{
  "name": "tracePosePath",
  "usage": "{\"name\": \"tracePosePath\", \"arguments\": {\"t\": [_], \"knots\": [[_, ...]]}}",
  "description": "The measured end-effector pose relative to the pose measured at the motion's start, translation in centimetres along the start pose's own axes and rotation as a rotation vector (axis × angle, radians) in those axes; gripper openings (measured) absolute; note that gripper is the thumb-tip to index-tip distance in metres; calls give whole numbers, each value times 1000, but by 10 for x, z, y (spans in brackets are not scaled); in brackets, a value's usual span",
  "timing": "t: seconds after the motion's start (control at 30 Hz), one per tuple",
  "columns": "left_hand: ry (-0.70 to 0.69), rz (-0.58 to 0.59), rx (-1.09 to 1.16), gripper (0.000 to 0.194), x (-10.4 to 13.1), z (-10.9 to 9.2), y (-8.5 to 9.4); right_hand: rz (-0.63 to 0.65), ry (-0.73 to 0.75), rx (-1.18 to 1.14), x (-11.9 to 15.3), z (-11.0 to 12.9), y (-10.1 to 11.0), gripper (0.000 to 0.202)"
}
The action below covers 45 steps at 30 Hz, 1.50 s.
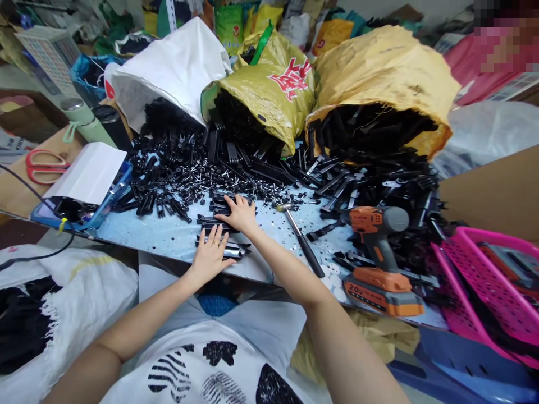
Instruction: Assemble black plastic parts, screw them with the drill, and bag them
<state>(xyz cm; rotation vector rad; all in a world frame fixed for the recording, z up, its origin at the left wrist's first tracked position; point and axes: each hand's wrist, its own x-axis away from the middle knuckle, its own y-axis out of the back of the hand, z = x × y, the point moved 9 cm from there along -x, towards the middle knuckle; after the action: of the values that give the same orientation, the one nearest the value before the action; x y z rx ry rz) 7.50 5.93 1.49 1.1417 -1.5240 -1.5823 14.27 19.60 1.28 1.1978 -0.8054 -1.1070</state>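
A short row of black plastic strips [217, 221] lies side by side on the pale blue table [168, 235], near its front edge and just left of centre. The left hand [210, 255] rests flat on the nearer strips, fingers spread, a ring on one finger, grasping nothing. The right hand [240, 213] presses palm-down on the farther strips at about 1 o'clock from the left hand, fingers likewise extended and not closed around anything.

At 3 o'clock from the hands a hammer [298, 235] lies on the table with its handle pointing toward the front edge. Further toward 3 o'clock stands an orange cordless drill [377, 252]; its battery base reads "20V".

From 10 to 2 o'clock a heap of black parts [189, 163] spills from three sacks: a white sack [177, 67], a yellow-green sack [273, 84] with large red characters that I cannot read, and a tan sack [387, 67].

At 9 o'clock a blue tray [105, 207] sits at the table's left edge under a white sheet [90, 171], with red scissors [42, 165] beyond. A pink basket [484, 292] sits at 4 o'clock.

Bare tabletop shows left of the hands and between them and the hammer; the front edge runs just under the left wrist.
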Motion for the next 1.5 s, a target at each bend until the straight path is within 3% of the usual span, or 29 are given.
{"name": "tracePosePath", "arguments": {"t": [0.1,0.23,0.4,0.5,0.57,0.7,0.8,0.9,1.03,1.1,1.2,1.3,1.4,1.5], "knots": [[-67,1,9,61,-12,22,-3,6,-88,-1,0,-6,-3,75],[-233,-8,-3,61,-38,38,-7,-2,-103,-2,-22,-7,-4,75],[-242,13,-17,65,-48,29,-7,-13,-59,11,-32,-5,-3,73],[-247,-16,17,60,-41,22,5,-95,22,-19,-40,-9,16,60],[-113,-76,48,51,-39,40,18,-182,-3,-25,-56,-21,33,51],[538,-203,22,37,-26,131,41,-146,-103,56,-101,-35,41,38],[870,-122,20,37,-7,183,37,-146,-109,98,-121,-28,38,38],[978,-4,84,43,0,202,22,-153,-56,62,-128,-17,31,44],[1019,29,123,49,-9,201,8,-15,31,-61,-133,-4,15,38],[1033,17,127,43,-15,200,5,-39,42,-106,-129,-1,24,41],[973,-100,92,33,-23,202,14,-190,193,-130,-100,8,59,49],[821,-258,152,26,-19,199,30,-244,404,-101,-34,10,89,46],[638,-385,295,24,-5,175,43,-106,513,-9,50,-9,85,47],[379,-352,487,26,2,116,41,92,584,36,131,-31,60,52]]}}
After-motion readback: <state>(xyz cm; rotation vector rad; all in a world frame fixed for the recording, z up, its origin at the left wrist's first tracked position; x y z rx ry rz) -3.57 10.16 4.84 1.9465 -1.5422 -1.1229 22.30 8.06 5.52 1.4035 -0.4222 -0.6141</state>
